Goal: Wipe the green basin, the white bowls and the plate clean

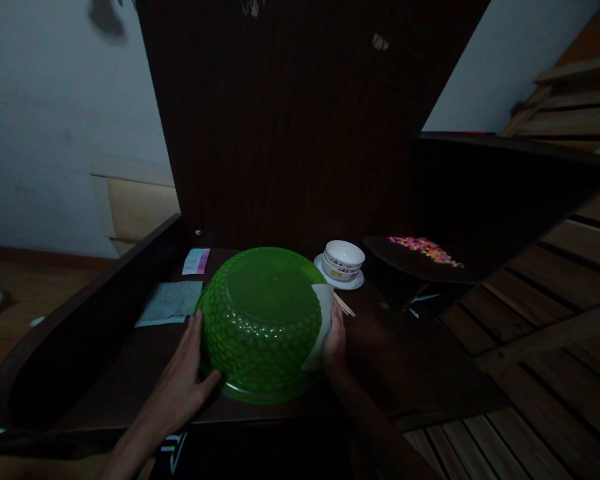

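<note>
A green plastic basin (265, 293) lies upside down on the dark wooden surface (400, 373), its base facing up. My left hand (187, 377) is at its left rim, the thumb apart from the fingers and touching the lower edge. On the right side, my right hand (334, 343) presses a whitish cloth or paper (324, 320) against the basin wall; most of its fingers are bent over that piece. Just behind the right hand lie some thin sticks (345, 305), partly hidden by it.
Stacked white bowls (344, 255) stand on a white plate (353, 283) behind the basin's right side. A grey cloth (170, 303) and a pink-white paper (196, 261) lie left. Pink and yellow pieces (425, 249) rest at right. A raised side edge (105, 300) bounds the left.
</note>
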The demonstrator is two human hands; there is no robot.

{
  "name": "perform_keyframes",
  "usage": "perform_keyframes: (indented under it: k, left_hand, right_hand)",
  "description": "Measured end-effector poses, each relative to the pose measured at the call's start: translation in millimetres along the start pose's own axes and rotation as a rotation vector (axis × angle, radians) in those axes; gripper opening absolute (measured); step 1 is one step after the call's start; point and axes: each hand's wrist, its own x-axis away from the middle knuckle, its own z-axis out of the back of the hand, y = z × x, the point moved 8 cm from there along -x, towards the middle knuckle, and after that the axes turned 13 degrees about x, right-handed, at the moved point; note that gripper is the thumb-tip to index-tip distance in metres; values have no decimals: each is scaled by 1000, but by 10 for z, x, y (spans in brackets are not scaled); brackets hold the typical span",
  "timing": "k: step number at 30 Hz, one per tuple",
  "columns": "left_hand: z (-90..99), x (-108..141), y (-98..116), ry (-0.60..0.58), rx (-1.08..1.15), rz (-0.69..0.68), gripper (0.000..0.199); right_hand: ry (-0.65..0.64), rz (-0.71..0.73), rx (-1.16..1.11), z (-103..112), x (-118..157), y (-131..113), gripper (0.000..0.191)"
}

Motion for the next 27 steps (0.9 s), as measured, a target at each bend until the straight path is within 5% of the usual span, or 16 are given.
perform_keyframes:
  k: [17,27]
  left_hand:
    - [-39,-52,94,-42,46,-31,89]
    - [-50,-50,78,-41,61,9,92]
  right_hand:
    - [-16,39,30,-19,29,-40,68]
    - [-75,52,-19,-75,-251,-52,64]
